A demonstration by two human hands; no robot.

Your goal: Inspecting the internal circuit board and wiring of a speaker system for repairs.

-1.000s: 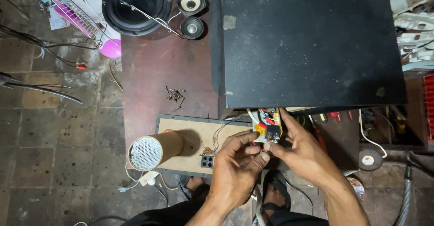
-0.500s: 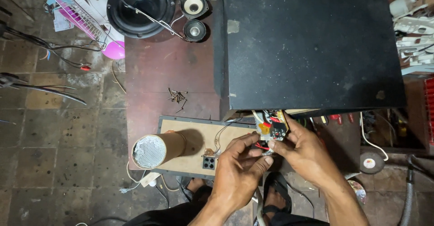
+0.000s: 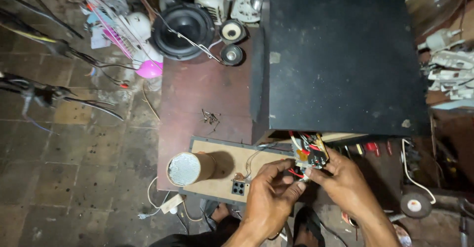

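Observation:
A small circuit board [image 3: 310, 151] with red, yellow and white wires sits at the front edge of a large black speaker cabinet [image 3: 340, 54]. My right hand [image 3: 340, 178] grips the board from the right. My left hand [image 3: 272, 192] pinches the red wires just below the board. Thin wires run from the board to a wooden panel [image 3: 232, 173] lying flat on the left. The panel bears a round tweeter horn [image 3: 186, 168] and a black terminal block [image 3: 239, 187].
A loose woofer [image 3: 182, 29] and two small speaker drivers [image 3: 232, 42] lie on the red board [image 3: 197, 103] behind, with a pile of screws [image 3: 211, 117]. Cables trail over the tiled floor at left. Tools and a white cable [image 3: 414, 173] lie at right.
The board has shifted slightly up toward the cabinet's open edge, and my left fingers have moved in closer under it onto the wires. The view has tilted a little.

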